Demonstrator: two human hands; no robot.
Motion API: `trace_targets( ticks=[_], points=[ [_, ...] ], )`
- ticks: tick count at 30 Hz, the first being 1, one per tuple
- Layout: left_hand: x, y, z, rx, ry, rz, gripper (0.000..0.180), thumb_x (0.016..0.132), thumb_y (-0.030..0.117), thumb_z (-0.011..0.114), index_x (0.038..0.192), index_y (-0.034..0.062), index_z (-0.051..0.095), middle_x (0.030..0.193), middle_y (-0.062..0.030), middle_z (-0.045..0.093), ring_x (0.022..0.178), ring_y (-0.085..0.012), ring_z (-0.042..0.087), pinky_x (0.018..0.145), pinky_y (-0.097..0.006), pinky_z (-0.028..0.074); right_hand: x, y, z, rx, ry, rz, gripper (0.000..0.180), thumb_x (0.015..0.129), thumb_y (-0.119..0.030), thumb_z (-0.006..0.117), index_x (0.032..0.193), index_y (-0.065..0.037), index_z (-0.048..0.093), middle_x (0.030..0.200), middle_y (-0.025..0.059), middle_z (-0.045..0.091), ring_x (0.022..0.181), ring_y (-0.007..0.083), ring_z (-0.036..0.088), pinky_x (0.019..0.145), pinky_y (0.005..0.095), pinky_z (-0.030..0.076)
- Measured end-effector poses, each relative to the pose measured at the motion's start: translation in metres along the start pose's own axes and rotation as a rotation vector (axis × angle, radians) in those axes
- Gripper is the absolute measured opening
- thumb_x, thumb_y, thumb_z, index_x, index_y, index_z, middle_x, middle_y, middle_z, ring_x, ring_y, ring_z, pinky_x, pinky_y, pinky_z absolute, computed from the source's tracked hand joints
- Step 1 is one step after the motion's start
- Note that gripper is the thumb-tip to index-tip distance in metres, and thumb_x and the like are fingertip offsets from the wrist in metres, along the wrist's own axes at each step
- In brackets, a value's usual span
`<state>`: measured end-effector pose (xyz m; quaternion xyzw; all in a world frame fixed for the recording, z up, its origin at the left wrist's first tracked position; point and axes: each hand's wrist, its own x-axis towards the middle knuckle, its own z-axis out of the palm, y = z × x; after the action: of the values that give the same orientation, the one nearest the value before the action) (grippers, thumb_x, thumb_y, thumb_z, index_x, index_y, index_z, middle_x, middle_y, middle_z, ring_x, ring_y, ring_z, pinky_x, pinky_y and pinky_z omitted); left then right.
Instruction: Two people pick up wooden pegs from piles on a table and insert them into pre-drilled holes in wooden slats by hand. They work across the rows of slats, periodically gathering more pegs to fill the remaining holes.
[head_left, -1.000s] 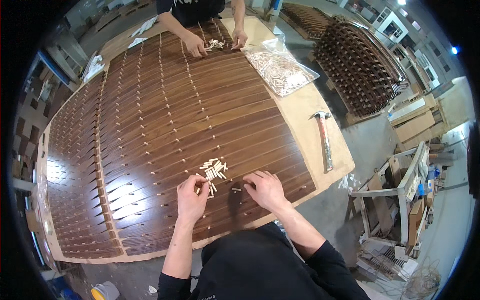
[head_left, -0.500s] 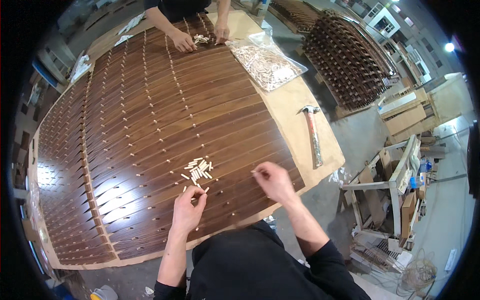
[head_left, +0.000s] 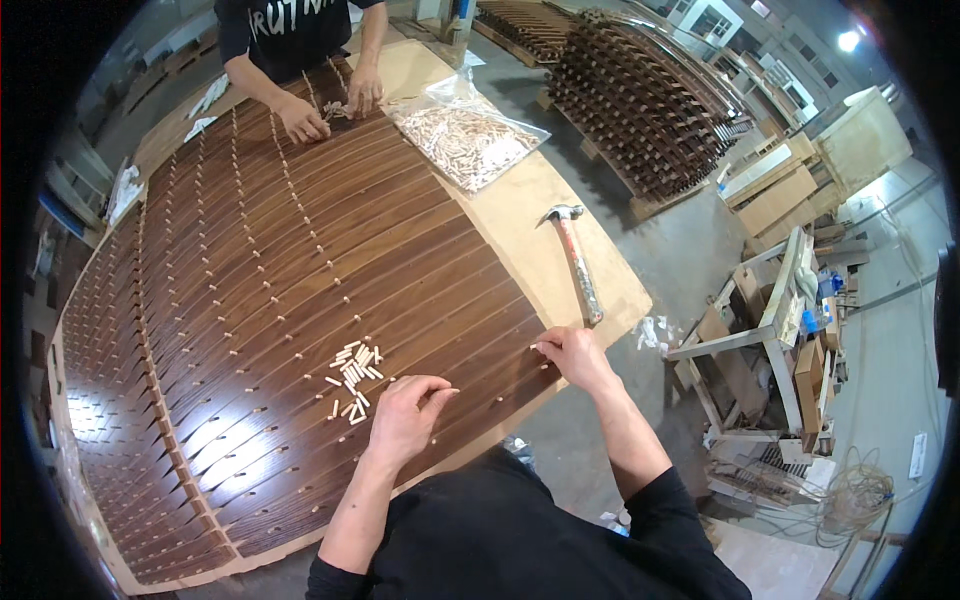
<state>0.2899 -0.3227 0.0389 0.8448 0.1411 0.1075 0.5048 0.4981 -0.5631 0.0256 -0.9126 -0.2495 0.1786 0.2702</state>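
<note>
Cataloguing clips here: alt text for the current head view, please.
Left hand and right hand, both pinched, work over a dark slatted wooden panel; a pile of pegs lies by the left. Beyond: a bag of pegs, a hammer, a co-worker's hands.

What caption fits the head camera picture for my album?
Left hand and right hand over a dark slatted panel, near a pile of pale pegs.

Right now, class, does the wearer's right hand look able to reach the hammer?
Probably yes: the hammer lies with its handle end close to the right hand, and nothing visible blocks the way.
</note>
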Motion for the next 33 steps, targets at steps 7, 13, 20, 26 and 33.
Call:
trace_targets(
  ticks=[7, 13, 20, 26, 33],
  points=[
    [0.002, -0.004, 0.003, 0.064, -0.012, 0.003, 0.015, 0.093, 0.022, 0.075, 0.096, 0.0072, 0.074, 0.09, -0.0108, 0.073, 0.086, -0.0297, 0.068, 0.078, -0.042, 0.053, 0.002, -0.005, 0.023, -0.599, 0.057, -0.266, 0.019, 0.095, -0.023, 0.067, 0.087, -0.006, 0.065, 0.081, 0.0142, 0.073, 0.082, 0.0362, 0.073, 0.075, 0.0464, 0.057],
    [0.021, -0.001, 0.023, 0.102, -0.068, -0.037, 0.014, 0.094, 0.022, 0.072, 0.097, 0.0085, 0.074, 0.094, -0.0124, 0.074, 0.093, -0.0322, 0.07, 0.08, -0.045, 0.053, 0.006, 0.001, 0.034, -0.412, 0.079, -0.241, 0.019, 0.095, -0.023, 0.067, 0.089, -0.006, 0.065, 0.082, 0.0154, 0.072, 0.083, 0.0363, 0.072, 0.074, 0.0461, 0.056],
    [0.039, -0.027, 0.069, 0.382, -0.129, 0.208, 0.014, 0.095, 0.025, 0.068, 0.093, 0.011, 0.071, 0.091, -0.0096, 0.073, 0.091, -0.031, 0.069, 0.079, -0.044, 0.054, -0.018, 0.0, 0.049, 0.033, 0.236, -0.058, 0.015, 0.089, -0.017, 0.076, 0.098, -0.006, 0.071, 0.088, 0.0135, 0.073, 0.079, 0.034, 0.07, 0.071, 0.0441, 0.055],
    [0.041, -0.019, 0.088, 0.837, -0.155, 0.499, 0.007, 0.085, 0.018, 0.066, 0.085, 0.0114, 0.065, 0.08, -0.0079, 0.069, 0.083, -0.0234, 0.069, 0.072, -0.039, 0.051, -0.023, 0.009, 0.059, 0.164, 0.388, -0.16, 0.02, 0.089, -0.013, 0.075, 0.108, -0.004, 0.073, 0.089, 0.0154, 0.073, 0.081, 0.0312, 0.071, 0.074, 0.0413, 0.056],
    [0.037, -0.01, 0.088, 0.904, -0.165, 0.496, 0.005, 0.084, 0.017, 0.063, 0.084, 0.012, 0.064, 0.082, -0.0053, 0.069, 0.084, -0.0195, 0.069, 0.078, -0.037, 0.049, -0.033, -0.003, 0.062, 0.422, 0.505, -0.009, 0.019, 0.093, -0.01, 0.072, 0.111, -0.003, 0.074, 0.1, 0.0129, 0.076, 0.089, 0.0221, 0.073, 0.078, 0.0347, 0.057]
  ],
)
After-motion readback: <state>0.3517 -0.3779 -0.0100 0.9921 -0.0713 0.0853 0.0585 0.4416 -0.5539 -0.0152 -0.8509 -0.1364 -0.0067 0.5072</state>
